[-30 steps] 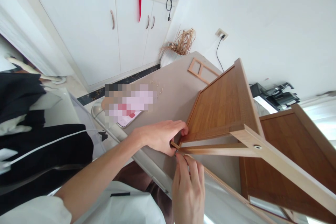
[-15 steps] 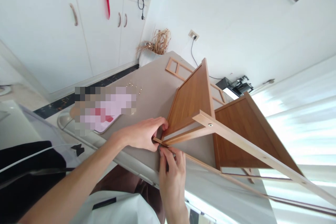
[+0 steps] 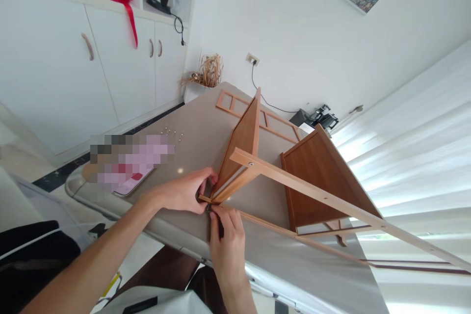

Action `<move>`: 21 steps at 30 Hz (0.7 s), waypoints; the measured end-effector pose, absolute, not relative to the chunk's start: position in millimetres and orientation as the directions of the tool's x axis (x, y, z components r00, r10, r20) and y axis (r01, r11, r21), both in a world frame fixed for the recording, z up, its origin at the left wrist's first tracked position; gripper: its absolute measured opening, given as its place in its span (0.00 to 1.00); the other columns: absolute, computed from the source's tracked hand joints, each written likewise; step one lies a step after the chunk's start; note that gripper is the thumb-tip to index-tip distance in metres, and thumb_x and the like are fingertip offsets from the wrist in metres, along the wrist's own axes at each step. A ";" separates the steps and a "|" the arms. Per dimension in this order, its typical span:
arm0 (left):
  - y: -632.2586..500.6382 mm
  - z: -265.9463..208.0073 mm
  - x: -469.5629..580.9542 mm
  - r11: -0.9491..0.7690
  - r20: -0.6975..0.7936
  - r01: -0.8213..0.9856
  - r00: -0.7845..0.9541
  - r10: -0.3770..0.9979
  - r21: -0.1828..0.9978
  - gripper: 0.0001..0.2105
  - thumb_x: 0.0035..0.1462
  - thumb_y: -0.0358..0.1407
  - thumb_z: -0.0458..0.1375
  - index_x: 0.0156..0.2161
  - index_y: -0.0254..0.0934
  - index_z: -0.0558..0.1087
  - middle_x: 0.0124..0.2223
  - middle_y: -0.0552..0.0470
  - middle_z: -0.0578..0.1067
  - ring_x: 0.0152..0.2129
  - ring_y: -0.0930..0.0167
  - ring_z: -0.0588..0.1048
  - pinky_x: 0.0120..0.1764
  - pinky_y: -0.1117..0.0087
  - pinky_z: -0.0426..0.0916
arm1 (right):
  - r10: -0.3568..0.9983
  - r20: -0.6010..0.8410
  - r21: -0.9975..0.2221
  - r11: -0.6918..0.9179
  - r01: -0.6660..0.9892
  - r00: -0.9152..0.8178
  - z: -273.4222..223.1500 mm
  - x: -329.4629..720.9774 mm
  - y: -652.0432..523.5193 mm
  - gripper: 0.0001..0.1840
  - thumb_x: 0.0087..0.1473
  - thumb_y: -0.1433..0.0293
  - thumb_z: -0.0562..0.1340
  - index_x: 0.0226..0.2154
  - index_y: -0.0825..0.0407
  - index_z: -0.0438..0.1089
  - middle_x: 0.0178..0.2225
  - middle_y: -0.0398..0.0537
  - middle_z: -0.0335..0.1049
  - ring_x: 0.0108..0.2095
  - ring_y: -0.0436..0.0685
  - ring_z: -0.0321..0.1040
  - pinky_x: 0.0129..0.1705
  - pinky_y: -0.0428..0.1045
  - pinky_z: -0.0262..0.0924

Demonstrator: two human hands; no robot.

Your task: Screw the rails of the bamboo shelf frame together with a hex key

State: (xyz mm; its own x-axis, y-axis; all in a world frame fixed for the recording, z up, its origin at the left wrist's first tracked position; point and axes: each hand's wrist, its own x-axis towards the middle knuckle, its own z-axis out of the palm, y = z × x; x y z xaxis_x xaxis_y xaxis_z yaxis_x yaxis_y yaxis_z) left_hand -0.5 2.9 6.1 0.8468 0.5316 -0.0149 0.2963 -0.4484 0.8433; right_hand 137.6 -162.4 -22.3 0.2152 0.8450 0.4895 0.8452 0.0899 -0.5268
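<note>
While the left hand [image 3: 187, 191] holds the near corner of the wooden frame [image 3: 316, 194], the right hand [image 3: 228, 235] is placed just below this corner. The left thumb and fingers are curled narrowly around the end of a rail. The right thumb and fingertips are pinched together on a small dark piece [image 3: 209, 207], which is mostly hidden, so I cannot tell exactly what it is.

The frame stands on the grey table [image 3: 191, 147], near the person's edge, and its long rails reach to the right, past the table. It has 2 brown panels: the near panel [image 3: 243, 132] rises just beside the left fingers, and the far panel [image 3: 324, 176] stands well apart, farther to the right. Several small gold-coloured pieces [image 3: 180, 136] lie on the table, away from the hands.

In my judgement, the step in hand is fastening or adjusting a joint at this 1 corner. The next move seems to call for a firm left hold, so that the rail does not slip, and for small, precise motions of the right fingertips, with the small piece kept straight against the wood.
</note>
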 end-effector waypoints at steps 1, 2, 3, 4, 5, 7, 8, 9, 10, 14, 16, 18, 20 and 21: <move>2.1 6.5 -0.3 -0.441 -0.020 0.298 0.846 0.532 0.847 0.22 0.48 0.36 0.62 0.49 0.42 0.64 0.38 0.56 0.73 0.34 0.69 0.74 0.40 0.68 0.69 | 0.845 0.489 -0.535 0.092 0.840 0.218 -23.7 138.5 -162.8 0.11 0.67 0.76 0.57 0.44 0.48 0.74 0.39 0.46 0.74 0.40 0.54 0.70 0.45 0.50 0.67; 1.2 7.2 0.0 -0.432 -0.026 0.300 0.844 0.535 0.851 0.22 0.49 0.35 0.62 0.49 0.42 0.64 0.39 0.56 0.73 0.35 0.69 0.74 0.40 0.68 0.69 | 0.844 0.490 -0.541 0.098 0.835 0.219 -25.1 139.6 -163.0 0.11 0.67 0.76 0.56 0.43 0.48 0.73 0.38 0.46 0.74 0.39 0.54 0.71 0.44 0.50 0.67; 0.1 8.1 0.3 -0.420 -0.033 0.305 0.840 0.542 0.855 0.21 0.49 0.35 0.61 0.49 0.42 0.64 0.41 0.55 0.73 0.35 0.69 0.74 0.41 0.68 0.69 | 0.842 0.493 -0.546 0.104 0.831 0.218 -26.2 140.7 -163.0 0.11 0.68 0.76 0.56 0.42 0.48 0.73 0.37 0.45 0.74 0.39 0.54 0.71 0.43 0.50 0.67; -1.1 9.1 0.7 -0.408 -0.041 0.311 0.834 0.550 0.858 0.21 0.50 0.35 0.61 0.49 0.42 0.64 0.42 0.55 0.74 0.36 0.69 0.74 0.42 0.68 0.69 | 0.841 0.496 -0.548 0.112 0.829 0.214 -26.9 141.9 -162.7 0.11 0.68 0.76 0.55 0.41 0.48 0.72 0.36 0.45 0.73 0.38 0.54 0.71 0.42 0.50 0.67; -2.5 10.1 1.1 -0.396 -0.051 0.320 0.829 0.558 0.861 0.21 0.50 0.35 0.61 0.49 0.42 0.64 0.42 0.54 0.74 0.37 0.69 0.74 0.42 0.68 0.69 | 0.839 0.503 -0.544 0.122 0.830 0.207 -26.9 142.9 -162.0 0.11 0.68 0.76 0.55 0.41 0.48 0.72 0.36 0.45 0.73 0.37 0.54 0.71 0.42 0.50 0.67; -5.9 11.8 1.5 -0.378 -0.071 0.344 0.813 0.578 0.859 0.21 0.49 0.34 0.61 0.49 0.41 0.64 0.42 0.54 0.74 0.37 0.68 0.74 0.42 0.68 0.70 | 0.836 0.522 -0.518 0.150 0.842 0.172 -24.8 144.6 -159.3 0.12 0.69 0.75 0.53 0.41 0.48 0.71 0.36 0.45 0.73 0.36 0.54 0.71 0.40 0.50 0.68; -8.0 12.3 1.5 -0.373 -0.079 0.360 0.802 0.592 0.855 0.21 0.49 0.34 0.61 0.49 0.41 0.64 0.41 0.54 0.74 0.36 0.68 0.74 0.42 0.68 0.70 | 0.833 0.534 -0.501 0.172 0.848 0.147 -23.1 145.1 -157.7 0.13 0.69 0.75 0.52 0.42 0.48 0.71 0.36 0.46 0.73 0.35 0.55 0.71 0.39 0.50 0.68; -10.4 12.4 1.1 -0.370 -0.084 0.376 0.789 0.609 0.849 0.21 0.48 0.34 0.61 0.49 0.41 0.65 0.41 0.54 0.74 0.36 0.68 0.74 0.42 0.68 0.69 | 0.829 0.546 -0.488 0.196 0.851 0.122 -21.4 145.4 -156.2 0.13 0.70 0.75 0.51 0.42 0.48 0.70 0.36 0.46 0.73 0.35 0.55 0.72 0.38 0.49 0.68; -13.2 12.1 0.4 -0.366 -0.086 0.392 0.773 0.629 0.844 0.21 0.48 0.33 0.62 0.49 0.41 0.65 0.41 0.54 0.74 0.37 0.68 0.74 0.42 0.68 0.69 | 0.825 0.555 -0.482 0.219 0.848 0.103 -20.2 145.5 -155.3 0.14 0.70 0.75 0.51 0.43 0.48 0.70 0.35 0.46 0.73 0.35 0.55 0.72 0.38 0.49 0.68; -26.3 8.9 -4.3 -0.365 -0.052 0.431 0.701 0.711 0.825 0.22 0.48 0.32 0.62 0.49 0.41 0.66 0.44 0.52 0.76 0.39 0.66 0.75 0.45 0.66 0.68 | 0.822 0.559 -0.559 0.276 0.782 0.110 -25.4 148.3 -161.8 0.13 0.72 0.71 0.51 0.41 0.47 0.70 0.33 0.46 0.72 0.33 0.53 0.73 0.36 0.47 0.68; -32.0 7.0 -6.0 -0.381 -0.015 0.441 0.670 0.743 0.813 0.19 0.49 0.32 0.63 0.47 0.41 0.67 0.44 0.53 0.76 0.40 0.67 0.75 0.46 0.67 0.68 | 0.820 0.549 -0.616 0.268 0.740 0.160 -33.0 153.7 -172.0 0.12 0.71 0.70 0.52 0.40 0.47 0.71 0.33 0.46 0.72 0.32 0.53 0.74 0.35 0.45 0.67; -35.5 5.3 -6.7 -0.407 0.019 0.458 0.646 0.763 0.790 0.14 0.52 0.33 0.64 0.44 0.41 0.68 0.43 0.54 0.76 0.40 0.68 0.74 0.45 0.68 0.67 | 0.791 0.563 -0.649 0.242 0.721 0.241 -39.8 162.5 -185.2 0.11 0.70 0.70 0.55 0.39 0.47 0.72 0.34 0.46 0.73 0.31 0.53 0.74 0.34 0.46 0.67; -37.2 3.7 -6.4 -0.442 0.044 0.470 0.645 0.763 0.764 0.10 0.55 0.36 0.64 0.40 0.41 0.69 0.42 0.54 0.76 0.39 0.69 0.74 0.45 0.68 0.66 | 0.732 0.603 -0.655 0.226 0.721 0.318 -43.2 174.5 -199.4 0.08 0.67 0.72 0.59 0.38 0.47 0.73 0.33 0.46 0.74 0.31 0.54 0.73 0.33 0.46 0.66; -37.7 3.2 -6.0 -0.462 0.054 0.472 0.653 0.755 0.751 0.08 0.57 0.37 0.64 0.39 0.40 0.70 0.41 0.54 0.76 0.39 0.69 0.74 0.45 0.68 0.66 | 0.702 0.621 -0.649 0.210 0.732 0.349 -43.4 181.7 -206.5 0.07 0.66 0.72 0.61 0.37 0.47 0.74 0.33 0.46 0.74 0.30 0.54 0.73 0.33 0.47 0.65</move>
